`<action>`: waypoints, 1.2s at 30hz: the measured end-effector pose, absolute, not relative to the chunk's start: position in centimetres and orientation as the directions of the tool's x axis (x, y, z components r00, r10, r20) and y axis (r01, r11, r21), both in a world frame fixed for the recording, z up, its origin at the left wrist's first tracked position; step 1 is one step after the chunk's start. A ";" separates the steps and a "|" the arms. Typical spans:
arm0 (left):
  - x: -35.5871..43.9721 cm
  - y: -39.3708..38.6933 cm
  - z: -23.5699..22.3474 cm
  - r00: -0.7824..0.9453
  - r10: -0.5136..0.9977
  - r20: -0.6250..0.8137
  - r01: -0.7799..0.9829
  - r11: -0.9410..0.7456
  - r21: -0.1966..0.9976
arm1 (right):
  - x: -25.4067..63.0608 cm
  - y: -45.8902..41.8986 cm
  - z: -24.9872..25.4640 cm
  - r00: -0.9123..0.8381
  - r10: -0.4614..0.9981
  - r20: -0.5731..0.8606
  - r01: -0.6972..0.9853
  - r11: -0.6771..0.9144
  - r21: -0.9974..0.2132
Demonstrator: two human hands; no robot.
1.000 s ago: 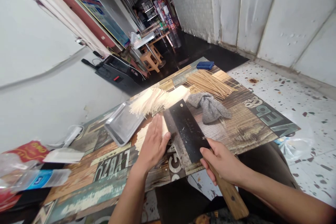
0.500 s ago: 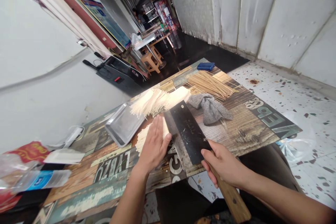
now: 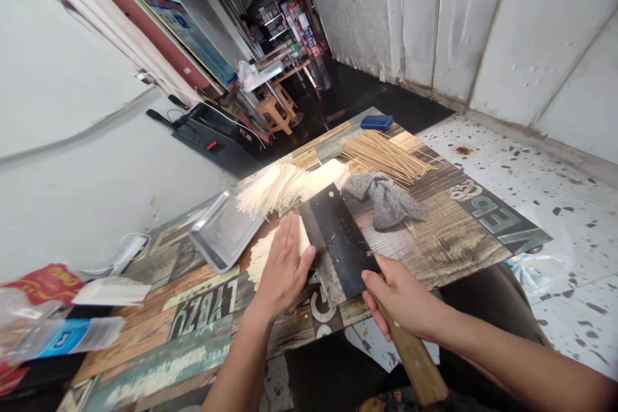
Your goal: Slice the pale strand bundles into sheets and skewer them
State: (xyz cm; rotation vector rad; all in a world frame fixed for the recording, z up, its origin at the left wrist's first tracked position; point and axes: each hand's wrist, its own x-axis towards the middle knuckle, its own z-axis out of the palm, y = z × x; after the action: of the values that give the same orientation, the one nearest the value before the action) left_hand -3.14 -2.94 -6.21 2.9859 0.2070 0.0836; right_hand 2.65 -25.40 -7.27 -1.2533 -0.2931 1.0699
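My left hand (image 3: 284, 259) lies flat on a pale, thin sheet-like food (image 3: 261, 256), its fingers stretched out and close together. I cannot tell exactly what the food is. My right hand (image 3: 403, 293) is wrapped round the wooden handle of a cleaver (image 3: 344, 238). Its broad dark blade lies tilted just right of my left fingers, the paler edge side facing the sheet. Beyond my left fingertips, a heap of similar pale sheets (image 3: 277, 187) fans out across the table. A shallow metal tray (image 3: 224, 228) stands left of my left hand.
A grey cloth (image 3: 386, 199) lies right of the blade, with a bundle of thin wooden sticks (image 3: 386, 158) behind it. At the patterned table's (image 3: 463, 232) far end is a blue box (image 3: 376, 122). A plastic bottle (image 3: 72, 337) lies at the left. Stools (image 3: 274, 114) stand farther back.
The cleaver and my right hand have shifted slightly left, bringing the blade closer to the sheet's edge. My left hand stays pressed on the sheet.
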 end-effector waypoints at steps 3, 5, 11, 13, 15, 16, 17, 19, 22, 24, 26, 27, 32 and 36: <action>-3.1 -2.8 -6.4 0.990 0.130 0.053 0.121 -0.981 0.149 | 2.2 -25.2 -7.5 0.513 0.786 -0.347 -0.493 -0.061 -0.868; -3.2 -2.6 -6.5 0.991 0.113 0.071 0.102 -0.984 0.145 | 1.6 -25.2 -7.9 0.504 0.792 -0.346 -0.487 -0.071 -0.871; -3.1 -2.6 -7.0 0.985 0.132 0.112 0.111 -0.978 0.174 | 1.6 -23.7 -8.1 0.558 0.779 -0.287 -0.376 -0.071 -0.924; -3.0 -2.8 -7.1 0.979 0.162 0.127 0.137 -0.972 0.189 | 1.6 -23.2 -8.0 0.568 0.775 -0.277 -0.349 -0.078 -0.934; -3.0 -3.0 -7.3 0.974 0.171 0.149 0.143 -0.973 0.183 | 1.4 -23.2 -8.0 0.570 0.775 -0.273 -0.331 -0.088 -0.939; -2.9 -3.1 -7.4 0.973 0.167 0.158 0.139 -0.974 0.178 | 1.2 -23.3 -8.1 0.572 0.774 -0.272 -0.321 -0.094 -0.943; -2.9 -3.1 -7.4 0.973 0.161 0.165 0.132 -0.975 0.176 | 1.1 -23.4 -8.1 0.574 0.773 -0.271 -0.309 -0.101 -0.946; -2.9 -3.0 -7.5 0.973 0.153 0.171 0.120 -0.974 0.190 | 1.1 -23.1 -8.0 0.577 0.771 -0.267 -0.295 -0.108 -0.949; -2.8 -2.9 -7.5 0.971 0.175 0.165 0.135 -0.964 0.229 | 1.4 -22.1 -7.7 0.575 0.769 -0.279 -0.317 -0.105 -0.943; -2.9 -2.8 -7.6 0.969 0.185 0.162 0.141 -0.958 0.248 | 1.3 -21.8 -7.8 0.568 0.772 -0.285 -0.335 -0.099 -0.937; -2.9 -2.6 -7.6 0.971 0.176 0.164 0.129 -0.956 0.263 | 0.9 -21.8 -8.2 0.557 0.781 -0.283 -0.349 -0.089 -0.933; -2.8 -2.5 -7.6 0.971 0.174 0.167 0.124 -0.954 0.272 | 0.7 -21.7 -8.4 0.553 0.786 -0.276 -0.352 -0.080 -0.932; -1.9 -1.9 -7.3 0.954 0.257 0.156 0.197 -0.926 0.323 | 0.9 -19.7 -7.8 0.532 0.771 -0.350 -0.427 -0.112 -0.897; -2.5 -2.0 -7.7 0.952 0.266 0.148 0.200 -0.913 0.354 | 0.5 -19.4 -6.0 0.526 0.761 -0.379 -0.446 -0.133 -0.885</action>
State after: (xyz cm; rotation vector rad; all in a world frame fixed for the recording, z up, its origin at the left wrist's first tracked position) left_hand -2.52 -2.01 -7.75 2.7651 0.3406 0.2763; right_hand 0.52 -19.37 -6.02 -1.3423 -0.3045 1.0655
